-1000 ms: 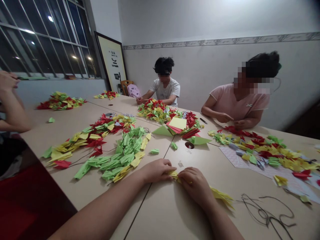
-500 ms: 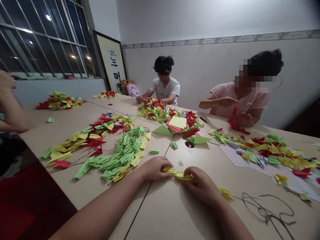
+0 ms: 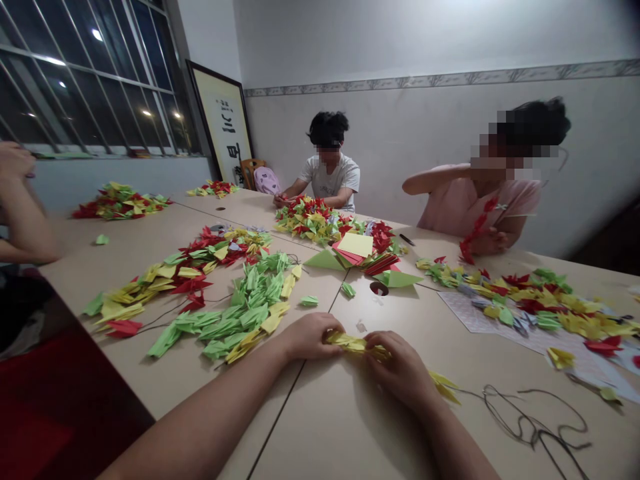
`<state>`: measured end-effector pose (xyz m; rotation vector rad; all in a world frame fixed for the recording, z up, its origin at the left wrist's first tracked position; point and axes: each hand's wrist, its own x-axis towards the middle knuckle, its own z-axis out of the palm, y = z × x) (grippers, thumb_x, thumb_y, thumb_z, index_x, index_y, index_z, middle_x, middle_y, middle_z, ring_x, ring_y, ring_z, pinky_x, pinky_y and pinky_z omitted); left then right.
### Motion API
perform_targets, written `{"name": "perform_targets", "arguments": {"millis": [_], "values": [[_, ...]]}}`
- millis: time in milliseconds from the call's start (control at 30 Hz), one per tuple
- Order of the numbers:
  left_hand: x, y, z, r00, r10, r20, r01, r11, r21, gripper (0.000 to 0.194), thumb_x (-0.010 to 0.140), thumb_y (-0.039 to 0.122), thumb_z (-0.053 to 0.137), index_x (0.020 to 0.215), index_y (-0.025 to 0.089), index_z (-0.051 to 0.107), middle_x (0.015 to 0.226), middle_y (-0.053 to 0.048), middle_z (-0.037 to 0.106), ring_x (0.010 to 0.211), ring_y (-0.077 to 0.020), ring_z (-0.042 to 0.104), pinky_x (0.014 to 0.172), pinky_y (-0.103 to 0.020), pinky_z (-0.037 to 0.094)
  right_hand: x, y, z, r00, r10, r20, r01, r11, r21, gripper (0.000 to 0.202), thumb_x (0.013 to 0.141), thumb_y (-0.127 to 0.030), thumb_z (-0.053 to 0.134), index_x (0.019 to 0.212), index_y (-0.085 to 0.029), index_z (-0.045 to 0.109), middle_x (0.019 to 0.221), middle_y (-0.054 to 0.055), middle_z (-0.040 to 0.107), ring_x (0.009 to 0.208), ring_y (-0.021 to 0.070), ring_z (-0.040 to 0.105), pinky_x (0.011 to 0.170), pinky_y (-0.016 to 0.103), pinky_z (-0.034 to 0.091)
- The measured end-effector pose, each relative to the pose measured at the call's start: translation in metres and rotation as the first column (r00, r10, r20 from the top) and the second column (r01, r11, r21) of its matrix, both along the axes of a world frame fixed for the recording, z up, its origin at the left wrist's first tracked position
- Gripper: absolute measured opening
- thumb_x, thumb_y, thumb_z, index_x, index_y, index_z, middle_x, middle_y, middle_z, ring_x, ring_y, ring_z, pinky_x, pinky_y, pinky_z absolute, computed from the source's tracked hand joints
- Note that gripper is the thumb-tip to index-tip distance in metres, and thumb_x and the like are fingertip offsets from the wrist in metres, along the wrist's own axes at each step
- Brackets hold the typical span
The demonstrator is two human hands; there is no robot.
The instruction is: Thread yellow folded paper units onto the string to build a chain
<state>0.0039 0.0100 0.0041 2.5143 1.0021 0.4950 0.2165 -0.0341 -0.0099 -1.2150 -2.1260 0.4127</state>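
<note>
A row of yellow folded-paper pieces (image 3: 351, 344) stretches between my two hands, low over the table. My left hand (image 3: 316, 335) is closed on its left end. Around its right part my right hand (image 3: 400, 367) is closed too, its thumb hidden underneath. Past my right wrist sticks out a yellow folded piece (image 3: 444, 387), and from it a dark cord (image 3: 520, 427) runs off in loose loops to the right. Left of my left hand lie strings of green folded paper (image 3: 250, 303) edged with yellow ones. A single green piece (image 3: 309, 301) lies just beyond my left hand.
Beyond my hands are stacked paper squares (image 3: 356, 245) by a round table hole (image 3: 379, 289). A mixed pile (image 3: 320, 223) stands at the far side. Coloured strings (image 3: 540, 300) lie on patterned sheets at right. Two people sit opposite; another person's arm (image 3: 25, 207) rests at left.
My right hand has shifted slightly left along the yellow row, which looks more bunched. Opposite at right, the person's arm has risen, lifting a red paper string.
</note>
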Motion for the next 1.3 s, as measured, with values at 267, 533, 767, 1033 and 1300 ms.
{"name": "perform_targets", "arguments": {"millis": [267, 533, 767, 1033, 1300], "values": [[-0.001, 0.002, -0.001, 0.997, 0.079, -0.003, -0.079, 0.996, -0.047, 0.029, 0.07, 0.039, 0.06, 0.089, 0.017, 0.06, 0.075, -0.001, 0.058, 0.064, -0.0117, 0.049, 0.056, -0.02, 0.035, 0.005, 0.001, -0.003, 0.997, -0.063, -0.045, 0.066, 0.996, 0.06, 0.005, 0.075, -0.02, 0.051, 0.077, -0.022, 0.055, 0.084, 0.004, 0.062, 0.081, 0.0181, 0.056, 0.071, 0.031, 0.045], [0.0, 0.002, -0.002, 0.994, 0.112, -0.005, -0.112, 0.992, -0.065, 0.028, 0.069, 0.04, 0.061, 0.085, 0.018, 0.061, 0.073, 0.0, 0.058, 0.063, -0.0113, 0.048, 0.054, -0.019, 0.033, 0.004, 0.002, -0.004, 0.996, -0.083, -0.044, 0.086, 0.993, 0.083, 0.005, 0.074, -0.021, 0.051, 0.077, -0.021, 0.055, 0.084, 0.005, 0.062, 0.081, 0.0185, 0.057, 0.07, 0.031, 0.046], [0.001, 0.001, 0.0, 0.994, 0.106, -0.013, -0.106, 0.994, -0.018, 0.026, 0.068, 0.038, 0.062, 0.082, 0.016, 0.061, 0.075, -0.002, 0.057, 0.066, -0.0124, 0.049, 0.056, -0.02, 0.035, 0.005, 0.001, -0.003, 0.996, -0.07, -0.051, 0.073, 0.995, 0.065, 0.004, 0.074, -0.02, 0.052, 0.077, -0.022, 0.054, 0.085, 0.004, 0.062, 0.082, 0.0181, 0.056, 0.071, 0.031, 0.045], [0.002, -0.001, 0.001, 1.0, -0.005, -0.008, 0.005, 1.0, -0.012, 0.027, 0.069, 0.034, 0.063, 0.09, 0.017, 0.06, 0.08, -0.002, 0.059, 0.071, -0.0134, 0.052, 0.062, -0.021, 0.039, 0.002, 0.001, -0.003, 0.999, -0.033, -0.008, 0.032, 0.999, -0.024, 0.011, 0.074, -0.02, 0.049, 0.082, -0.021, 0.056, 0.088, 0.004, 0.062, 0.083, 0.0179, 0.056, 0.072, 0.03, 0.044], [0.004, -0.002, -0.001, 1.0, -0.018, -0.015, 0.018, 0.999, 0.03, 0.033, 0.069, 0.035, 0.062, 0.097, 0.017, 0.059, 0.083, -0.002, 0.06, 0.076, -0.0151, 0.054, 0.065, -0.022, 0.041, -0.006, 0.0, -0.006, 0.99, -0.121, 0.073, 0.124, 0.992, -0.032, 0.024, 0.076, -0.026, 0.049, 0.098, -0.024, 0.057, 0.089, 0.002, 0.066, 0.072, 0.017, 0.057, 0.065, 0.03, 0.045]]}}
